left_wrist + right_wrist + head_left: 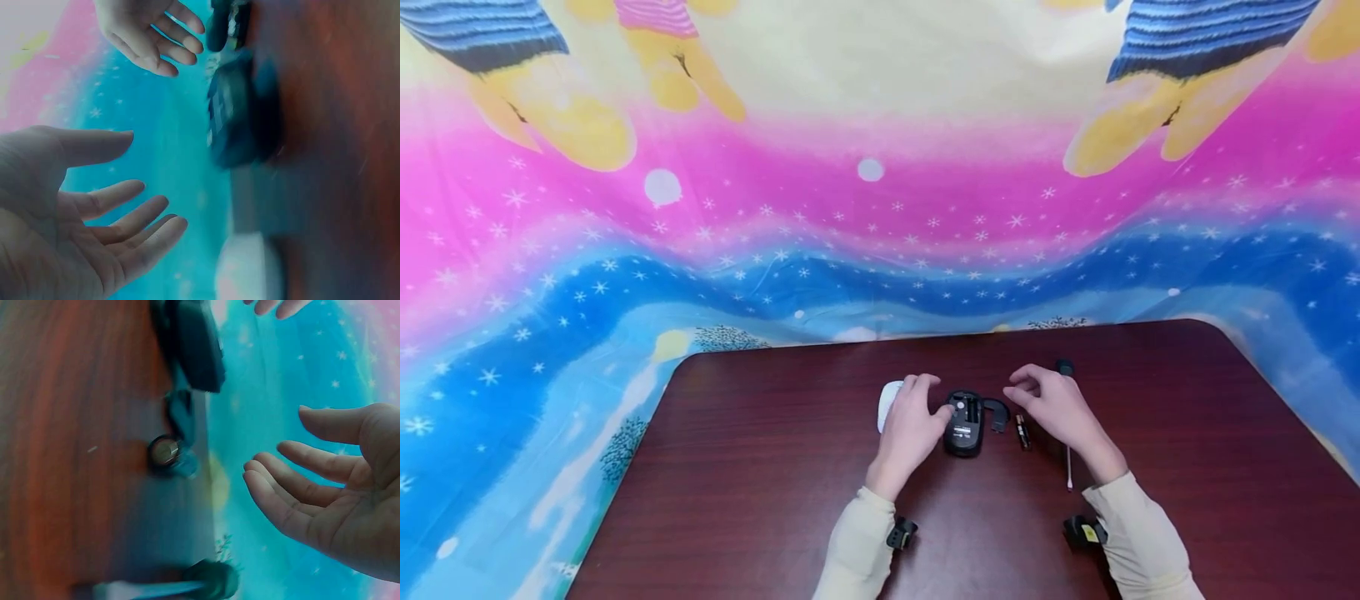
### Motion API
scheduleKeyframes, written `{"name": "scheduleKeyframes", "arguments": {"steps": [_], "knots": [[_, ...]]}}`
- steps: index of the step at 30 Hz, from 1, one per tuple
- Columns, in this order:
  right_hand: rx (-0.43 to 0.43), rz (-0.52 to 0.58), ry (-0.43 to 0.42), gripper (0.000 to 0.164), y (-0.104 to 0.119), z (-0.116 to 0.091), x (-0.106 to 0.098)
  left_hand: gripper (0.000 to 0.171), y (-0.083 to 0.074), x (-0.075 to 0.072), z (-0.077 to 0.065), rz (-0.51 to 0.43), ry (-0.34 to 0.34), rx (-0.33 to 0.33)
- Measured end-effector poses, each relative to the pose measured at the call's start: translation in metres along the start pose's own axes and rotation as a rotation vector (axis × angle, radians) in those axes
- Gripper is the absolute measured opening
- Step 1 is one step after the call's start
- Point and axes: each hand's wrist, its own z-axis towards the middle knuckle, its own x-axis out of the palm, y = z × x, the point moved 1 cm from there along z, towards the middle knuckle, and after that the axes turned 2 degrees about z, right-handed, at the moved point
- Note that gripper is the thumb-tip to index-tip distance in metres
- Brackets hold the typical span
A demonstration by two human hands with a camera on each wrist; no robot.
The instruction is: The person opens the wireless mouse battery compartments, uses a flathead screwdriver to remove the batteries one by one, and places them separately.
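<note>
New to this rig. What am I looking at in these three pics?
No machine here, just a person's bare hands: left hand and right hand. The wide picture comes from a camera on the head; the two sideways, partly blurred ones come from cameras on the wrists, one each.

On the table lie a black mouse, underside up, a curved black piece, a battery and a screwdriver. A white object is partly hidden by the left hand. Patterned cloth hangs behind. Neither hand holds anything.

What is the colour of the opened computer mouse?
The computer mouse is black, clearest in the head view.
</note>
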Motion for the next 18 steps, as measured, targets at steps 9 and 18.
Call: {"name": "scheduleKeyframes", "arguments": {"steps": [9,18], "knots": [[-0.125,0.038,-0.010,0.043,0.030,0.007,0.007,0.067,0.041,-0.047,0.007,0.041,0.161,0.063],[-0.193,0.029,0.038,0.061,0.050,0.015,0.034,0.081,0.085,-0.070,0.007,0.069,0.299,0.102]]}}
